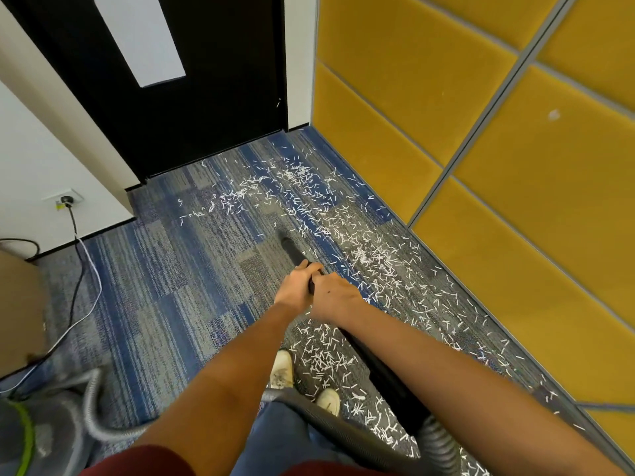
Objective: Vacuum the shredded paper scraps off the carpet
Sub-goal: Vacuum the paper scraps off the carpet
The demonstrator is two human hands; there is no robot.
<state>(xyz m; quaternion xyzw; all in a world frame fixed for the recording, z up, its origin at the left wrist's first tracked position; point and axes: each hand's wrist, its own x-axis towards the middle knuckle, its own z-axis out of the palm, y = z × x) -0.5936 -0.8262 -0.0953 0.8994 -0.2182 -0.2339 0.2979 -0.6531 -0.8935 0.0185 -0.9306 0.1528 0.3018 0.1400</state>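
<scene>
White shredded paper scraps (364,255) lie scattered over the blue-grey carpet (165,269), in a band from the black door to my feet along the yellow wall. I hold a black vacuum wand (292,250) pointing forward, its nozzle tip low over the carpet at the left edge of the scraps. My left hand (297,286) grips the wand from the left. My right hand (335,295) grips it just behind, from the right. The wand runs back under my right forearm to a grey ribbed hose (436,438).
A black door (192,97) stands ahead and a yellow padded wall (515,166) runs along the right. At lower left sit the grey vacuum body (37,434) and a cardboard box (20,310). Cables (82,269) run from a wall socket (65,200). My shoes (281,369) stand among scraps.
</scene>
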